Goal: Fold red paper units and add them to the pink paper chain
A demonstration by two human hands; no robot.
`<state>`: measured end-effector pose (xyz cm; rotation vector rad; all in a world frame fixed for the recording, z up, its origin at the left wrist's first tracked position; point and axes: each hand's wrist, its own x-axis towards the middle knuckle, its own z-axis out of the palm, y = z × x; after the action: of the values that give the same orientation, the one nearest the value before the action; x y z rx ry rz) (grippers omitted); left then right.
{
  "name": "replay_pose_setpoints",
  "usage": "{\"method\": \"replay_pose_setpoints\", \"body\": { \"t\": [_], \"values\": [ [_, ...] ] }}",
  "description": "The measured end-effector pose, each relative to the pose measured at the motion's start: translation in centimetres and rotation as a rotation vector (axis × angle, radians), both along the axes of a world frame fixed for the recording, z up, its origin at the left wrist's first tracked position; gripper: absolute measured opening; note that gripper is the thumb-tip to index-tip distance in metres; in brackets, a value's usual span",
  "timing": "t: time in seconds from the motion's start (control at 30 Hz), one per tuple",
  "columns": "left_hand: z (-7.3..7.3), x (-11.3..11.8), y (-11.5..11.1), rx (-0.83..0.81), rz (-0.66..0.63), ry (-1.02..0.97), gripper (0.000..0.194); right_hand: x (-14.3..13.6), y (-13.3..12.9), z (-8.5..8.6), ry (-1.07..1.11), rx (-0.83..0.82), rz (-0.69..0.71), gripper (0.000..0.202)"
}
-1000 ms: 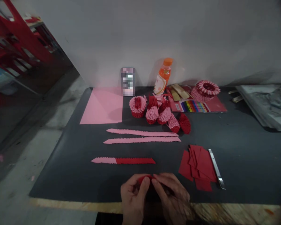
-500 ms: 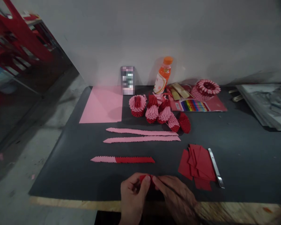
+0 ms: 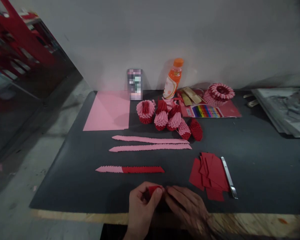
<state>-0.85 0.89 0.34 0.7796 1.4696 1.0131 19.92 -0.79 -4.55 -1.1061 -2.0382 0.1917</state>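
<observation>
Near the table's front edge, my left hand [image 3: 144,206] pinches a small piece of red paper [image 3: 153,190] between thumb and fingers. My right hand [image 3: 187,206] is just to its right, fingers bent and close together at the paper's right end; whether it grips the paper is hidden. Beyond the hands lies a pink and red folded-paper strip [image 3: 142,169], with two long pink strips [image 3: 150,147] farther back. A loose stack of red paper pieces [image 3: 211,173] lies to the right, beside a silver cutter knife [image 3: 229,177].
Along the back are a pink sheet [image 3: 108,111], a propped phone [image 3: 135,84], an orange bottle [image 3: 173,79], folded red-pink paper models [image 3: 161,116] and a round paper basket [image 3: 218,94]. Plastic-covered sheets [image 3: 282,110] lie at the right.
My right hand's fingertips have moved slightly away from my left thumb, and less of the red paper shows between the hands. The whole view has shifted a little.
</observation>
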Motion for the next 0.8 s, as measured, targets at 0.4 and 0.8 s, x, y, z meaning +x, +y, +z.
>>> {"method": "replay_pose_setpoints", "body": {
  "t": [0.4,0.8],
  "values": [
    [-1.4,0.1,-0.7,0.055,-0.027,0.183,0.056,-3.5,1.7,3.0,0.405,-0.305,-0.166,0.015],
    [-1.7,-0.2,-2.0,0.06,0.028,0.029,0.058,-4.4,2.3,4.3,0.333,-0.216,-0.247,0.013]
  ]
}}
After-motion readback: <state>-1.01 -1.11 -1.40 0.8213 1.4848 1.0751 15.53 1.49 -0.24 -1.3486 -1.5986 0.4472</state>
